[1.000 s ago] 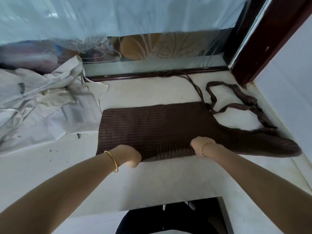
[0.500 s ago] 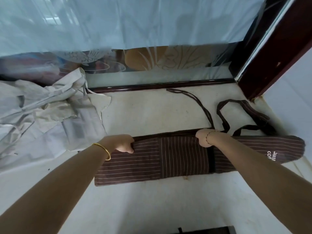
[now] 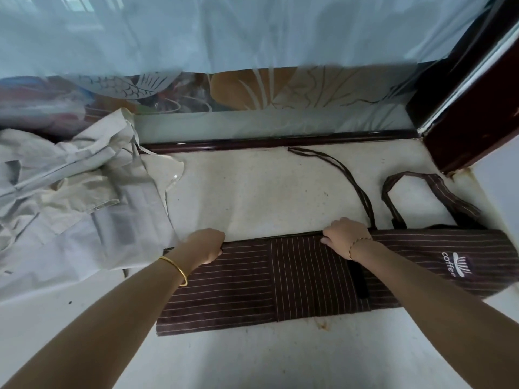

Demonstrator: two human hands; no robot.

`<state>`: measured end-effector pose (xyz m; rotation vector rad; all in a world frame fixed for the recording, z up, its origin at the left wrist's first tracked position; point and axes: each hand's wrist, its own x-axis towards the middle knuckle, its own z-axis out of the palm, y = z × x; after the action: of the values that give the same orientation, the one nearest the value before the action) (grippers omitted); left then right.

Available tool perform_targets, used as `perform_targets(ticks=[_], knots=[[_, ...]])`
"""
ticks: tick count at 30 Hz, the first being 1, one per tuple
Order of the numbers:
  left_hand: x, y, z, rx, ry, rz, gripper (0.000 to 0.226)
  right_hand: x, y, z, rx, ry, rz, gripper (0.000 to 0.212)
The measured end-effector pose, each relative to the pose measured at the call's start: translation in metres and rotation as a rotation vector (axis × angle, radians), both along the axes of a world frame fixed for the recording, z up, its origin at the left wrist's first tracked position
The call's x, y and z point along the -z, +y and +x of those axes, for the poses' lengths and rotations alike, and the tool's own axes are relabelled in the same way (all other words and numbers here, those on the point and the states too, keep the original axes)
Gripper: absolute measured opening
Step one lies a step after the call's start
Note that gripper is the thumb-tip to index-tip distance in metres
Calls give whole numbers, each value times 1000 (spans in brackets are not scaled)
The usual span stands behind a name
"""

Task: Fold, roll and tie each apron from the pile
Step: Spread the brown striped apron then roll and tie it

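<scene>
Nearest me, a brown striped apron [image 3: 280, 279] lies folded into a long band across a pale stone counter [image 3: 252, 197]. My left hand [image 3: 206, 244] grips the band's far edge near its left end, fingers curled over the fold, with a gold bangle [image 3: 175, 269] on the wrist. My right hand [image 3: 344, 234] pinches the same edge near the middle. Beyond it, the apron's thin ties [image 3: 337, 172] and neck loop [image 3: 415, 192] trail loosely over the counter. Farther left sits a crumpled pile of cream aprons [image 3: 70, 197], against a glass panel [image 3: 252, 91].
</scene>
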<state>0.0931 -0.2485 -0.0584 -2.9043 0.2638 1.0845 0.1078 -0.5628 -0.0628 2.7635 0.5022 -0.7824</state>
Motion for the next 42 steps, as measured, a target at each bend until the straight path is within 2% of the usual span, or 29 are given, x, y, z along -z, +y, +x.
perform_targets(ticks=[5, 10, 13, 15, 16, 18, 20, 22, 24, 28, 35, 36, 38, 40, 42], knots=[[8, 1, -5, 0, -67, 28, 9, 4, 2, 2, 32, -58, 26, 40], [8, -4, -11, 41, -86, 150, 15, 8, 12, -10, 92, -94, 41, 42], [2, -1, -15, 93, 17, 348, 17, 13, 32, -29, 122, -48, 92, 40], [-5, -9, -18, 88, 32, 530, 26, 16, 42, -46, 120, -155, 179, 33], [-9, -18, -17, 79, -27, 561, 29, 15, 43, -52, 97, -242, 201, 29], [-17, -51, -12, 115, -220, 444, 28, 13, 31, -62, 91, -417, 253, 28], [-23, -98, -16, 252, -345, 137, 32, 9, 13, -69, 117, -534, 358, 25], [-25, -145, -32, 409, -311, -143, 36, -1, -9, -79, 246, -576, 402, 29], [-19, -186, -45, 538, -218, -271, 45, -4, -39, -90, 436, -602, 351, 33], [-1, -223, -48, 645, -158, -166, 81, -9, -91, -105, 739, -547, 297, 38], [1, -236, -45, 655, -114, -74, 102, -1, -157, -108, 1638, -579, 289, 71], [2, -238, -45, 668, -109, -67, 102, 2, -164, -110, 1742, -564, 324, 74], [3, -243, -45, 680, -111, -46, 89, 8, -172, -114, 1886, -550, 348, 72], [1, -250, -47, 682, -133, -31, 72, 10, -174, -116, 1931, -550, 362, 66], [1, -259, -51, 682, -164, -17, 71, 8, -178, -115, 1990, -555, 474, 65]])
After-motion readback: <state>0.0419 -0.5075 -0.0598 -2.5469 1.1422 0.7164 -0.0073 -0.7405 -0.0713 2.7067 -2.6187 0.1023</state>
